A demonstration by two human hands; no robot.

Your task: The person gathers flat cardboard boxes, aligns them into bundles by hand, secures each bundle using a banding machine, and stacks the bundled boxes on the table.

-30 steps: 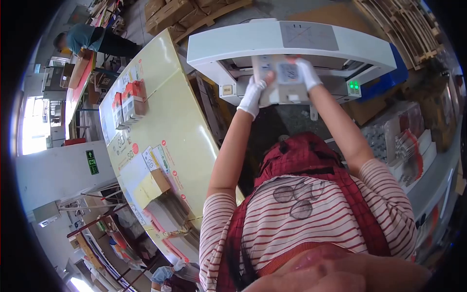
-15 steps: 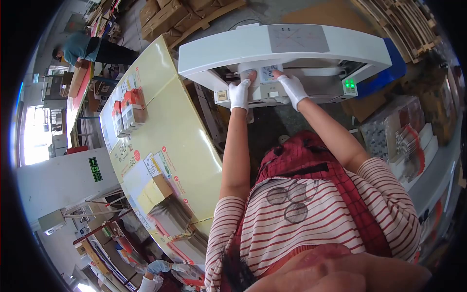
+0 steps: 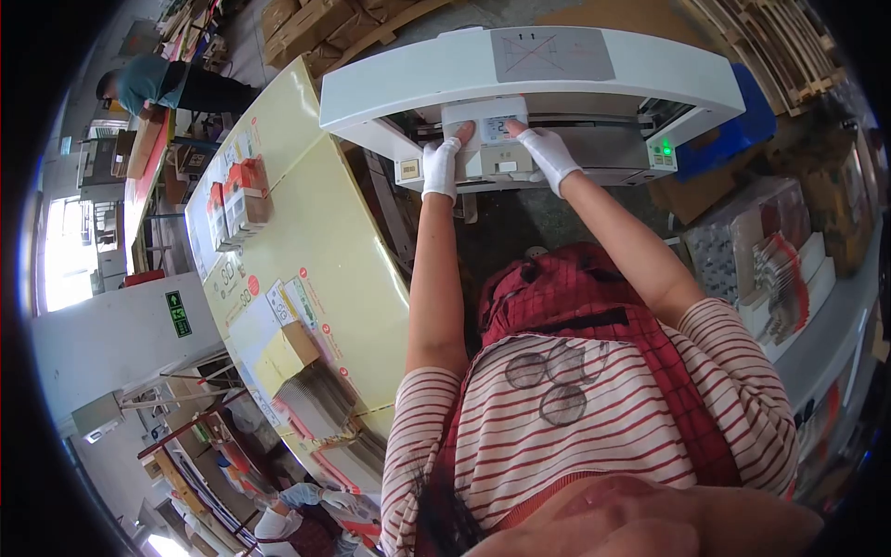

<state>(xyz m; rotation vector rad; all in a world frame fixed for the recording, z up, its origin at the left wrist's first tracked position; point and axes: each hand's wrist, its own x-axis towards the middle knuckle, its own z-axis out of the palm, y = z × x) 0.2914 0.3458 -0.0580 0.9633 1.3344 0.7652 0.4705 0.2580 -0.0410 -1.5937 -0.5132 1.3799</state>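
A white machine [image 3: 380, 93] with an arched top stands in front of me, with a small light-coloured printed stack [image 3: 487, 110] lying in its opening. My left hand [image 3: 442, 167], in a white glove with bare fingertips, grips the near left side of the stack, thumb on top. On the right side of the same stack is my right hand [image 3: 549, 160], gloved alike, its thumb on the printed face. The fingers under the stack are hidden. Green lights [image 3: 663, 147] glow at the machine's right end.
To the left a yellow table [image 3: 339, 241] bears stacks of printed cards [image 3: 243, 209] and grey sheets [image 3: 320, 399]. Wrapped packs [image 3: 733, 237] lie at the right. A person [image 3: 153, 84] bends over a far table; another person's gloved hand [image 3: 339, 501] shows at the bottom.
Both hands have brought the stack down into the machine's opening and stopped moving it quickly. The view has shifted slightly. The machine now shows fewer bright green lights.
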